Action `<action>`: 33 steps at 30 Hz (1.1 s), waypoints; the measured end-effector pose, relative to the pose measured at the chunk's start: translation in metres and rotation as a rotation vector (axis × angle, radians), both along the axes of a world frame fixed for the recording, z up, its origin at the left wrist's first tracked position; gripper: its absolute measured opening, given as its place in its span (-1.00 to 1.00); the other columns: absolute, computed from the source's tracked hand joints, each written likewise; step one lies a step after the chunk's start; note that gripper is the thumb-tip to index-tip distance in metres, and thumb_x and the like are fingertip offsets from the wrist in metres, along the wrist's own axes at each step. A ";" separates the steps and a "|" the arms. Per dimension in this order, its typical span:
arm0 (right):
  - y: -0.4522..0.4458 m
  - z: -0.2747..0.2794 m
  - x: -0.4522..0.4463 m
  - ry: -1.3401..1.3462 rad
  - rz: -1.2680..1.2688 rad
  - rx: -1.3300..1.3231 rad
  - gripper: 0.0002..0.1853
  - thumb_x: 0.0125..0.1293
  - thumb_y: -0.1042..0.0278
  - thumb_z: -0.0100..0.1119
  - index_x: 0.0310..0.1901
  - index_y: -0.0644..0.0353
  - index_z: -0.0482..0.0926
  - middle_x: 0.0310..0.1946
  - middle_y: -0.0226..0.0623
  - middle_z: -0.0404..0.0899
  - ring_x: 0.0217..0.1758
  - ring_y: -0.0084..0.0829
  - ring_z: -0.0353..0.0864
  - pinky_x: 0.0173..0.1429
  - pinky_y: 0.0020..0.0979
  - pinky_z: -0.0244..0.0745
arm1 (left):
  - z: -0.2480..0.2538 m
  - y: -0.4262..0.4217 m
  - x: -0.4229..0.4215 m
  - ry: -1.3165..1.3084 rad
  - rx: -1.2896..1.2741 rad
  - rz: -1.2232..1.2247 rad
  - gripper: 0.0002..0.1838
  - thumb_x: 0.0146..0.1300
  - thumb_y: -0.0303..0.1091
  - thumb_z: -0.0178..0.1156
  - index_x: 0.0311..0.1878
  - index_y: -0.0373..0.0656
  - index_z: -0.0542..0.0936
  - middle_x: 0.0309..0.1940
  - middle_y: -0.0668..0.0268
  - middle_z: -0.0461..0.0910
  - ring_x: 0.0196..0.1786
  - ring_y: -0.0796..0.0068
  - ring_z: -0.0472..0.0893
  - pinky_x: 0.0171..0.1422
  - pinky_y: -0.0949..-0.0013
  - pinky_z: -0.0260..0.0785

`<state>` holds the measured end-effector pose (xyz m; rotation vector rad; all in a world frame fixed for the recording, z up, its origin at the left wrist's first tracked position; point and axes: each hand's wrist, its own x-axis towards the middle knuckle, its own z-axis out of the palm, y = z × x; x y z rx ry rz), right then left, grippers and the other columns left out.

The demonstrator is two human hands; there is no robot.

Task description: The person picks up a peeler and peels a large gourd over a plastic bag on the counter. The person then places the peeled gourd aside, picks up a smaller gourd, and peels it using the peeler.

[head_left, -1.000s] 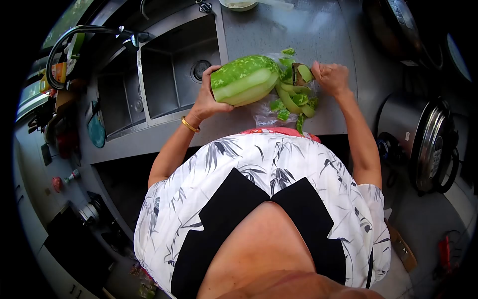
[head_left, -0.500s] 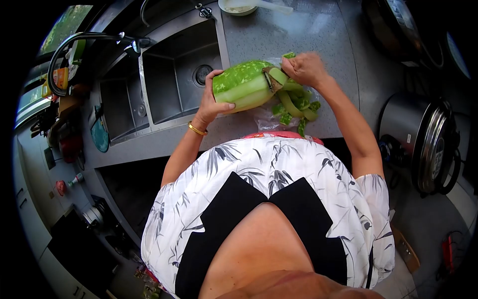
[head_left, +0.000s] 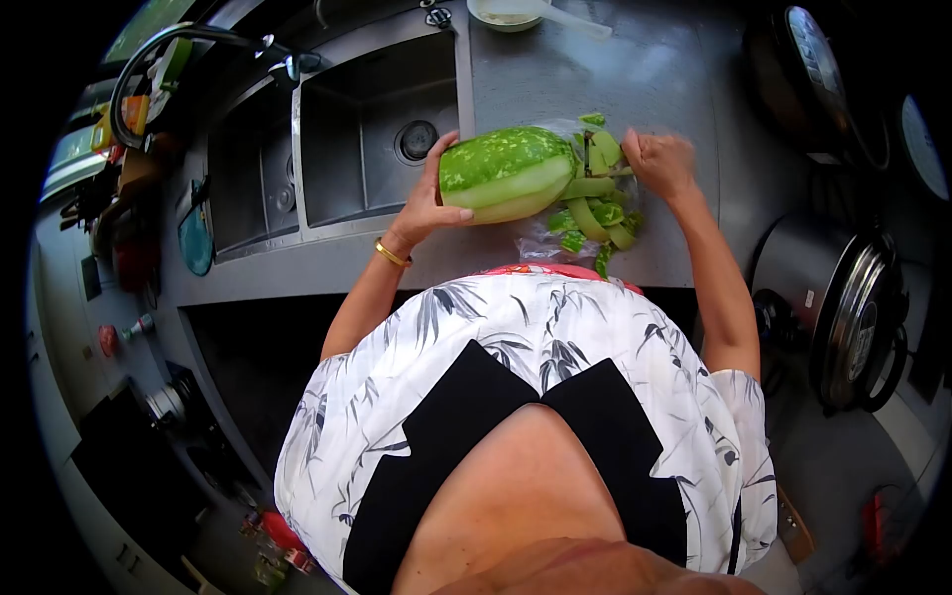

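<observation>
A speckled green winter melon [head_left: 506,164] lies on its side at the counter's front, with a pale peeled strip along its near side. My left hand [head_left: 428,203] grips its left end, thumb in front and fingers behind. Just off the right end, my right hand [head_left: 662,161] is closed in a fist around the handle of a peeler [head_left: 589,159]; the handle is mostly hidden and the head is partly covered by peel. Green peelings [head_left: 600,216] are heaped below it, on a clear plastic bag [head_left: 540,246].
To the left is a double steel sink [head_left: 297,149] with a faucet [head_left: 288,67]. A bowl [head_left: 506,14] with a white spatula [head_left: 565,16] across it stands at the counter's back. Rightward sits a steel cooker [head_left: 833,297].
My right hand and the peeler have moved right, from the melon's end to just beyond it. The view has shifted slightly; my left hand keeps its grip.
</observation>
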<state>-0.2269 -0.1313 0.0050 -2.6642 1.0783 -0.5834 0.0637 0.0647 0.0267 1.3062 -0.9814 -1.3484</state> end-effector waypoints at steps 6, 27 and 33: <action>0.030 -0.006 0.016 0.010 0.004 0.037 -0.49 0.34 0.14 -0.09 -0.76 0.13 0.53 -0.77 -0.12 0.46 -0.73 -0.09 0.50 -0.60 -0.17 0.38 | -0.012 0.005 -0.008 0.115 0.107 0.146 0.24 -0.23 -0.20 0.50 0.47 -0.13 -0.11 0.29 0.09 0.25 0.37 0.22 0.23 0.45 0.27 0.04; 0.054 0.051 0.027 -0.075 0.041 -0.073 -0.51 0.29 0.17 0.00 -0.82 0.10 0.43 -0.82 -0.22 0.43 -0.77 -0.21 0.46 -0.60 -0.26 0.37 | 0.040 -0.030 -0.049 -0.869 -0.001 0.072 0.05 -0.39 -0.16 0.41 0.32 -0.10 0.18 0.06 -0.08 0.24 0.14 -0.09 0.22 0.33 0.06 0.11; 0.034 0.083 0.055 -0.010 0.186 -0.173 -0.50 0.29 0.18 0.01 -0.83 0.08 0.45 -0.84 -0.25 0.42 -0.80 -0.26 0.44 -0.62 -0.35 0.34 | 0.047 -0.044 -0.052 -0.920 0.007 -0.021 0.11 -0.42 -0.12 0.45 0.33 -0.13 0.17 0.08 -0.14 0.22 0.14 -0.15 0.21 0.32 0.03 0.12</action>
